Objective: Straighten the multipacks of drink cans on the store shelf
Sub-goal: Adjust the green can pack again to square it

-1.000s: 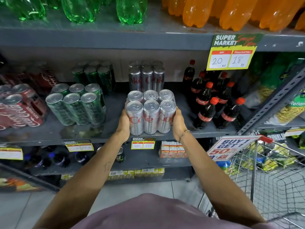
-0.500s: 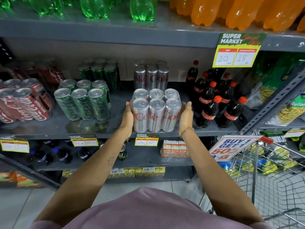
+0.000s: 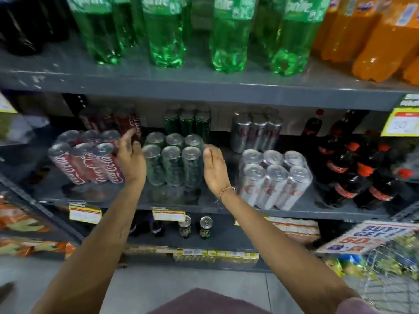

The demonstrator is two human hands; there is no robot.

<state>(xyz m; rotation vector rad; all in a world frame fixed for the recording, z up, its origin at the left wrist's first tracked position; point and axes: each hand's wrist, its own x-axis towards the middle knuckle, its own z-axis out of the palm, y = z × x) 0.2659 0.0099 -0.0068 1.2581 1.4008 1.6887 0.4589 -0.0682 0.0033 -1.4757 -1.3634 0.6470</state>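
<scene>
Three shrink-wrapped can multipacks stand at the front of the middle shelf [image 3: 226, 210]. A green pack [image 3: 173, 160] sits in the centre, a red cola pack [image 3: 87, 160] on its left, a silver pack [image 3: 275, 177] on its right. My left hand [image 3: 131, 158] is at the green pack's left side, between it and the red pack, fingers spread. My right hand [image 3: 214, 168] is at the green pack's right side, palm turned inward, fingers apart. Neither hand clearly grips the pack. More red, green [image 3: 188, 123] and silver [image 3: 257, 131] packs stand behind.
Dark cola bottles [image 3: 353, 171] crowd the shelf's right end. Big green [image 3: 163, 30] and orange [image 3: 374, 39] bottles fill the shelf above. Loose cans [image 3: 205, 227] and small cartons sit on the lower shelf. A wire trolley [image 3: 390, 279] with a promo sign [image 3: 365, 236] is at lower right.
Both hands have let go of the silver pack and moved left to either side of the green pack. My view has shifted left and closer to the shelf.
</scene>
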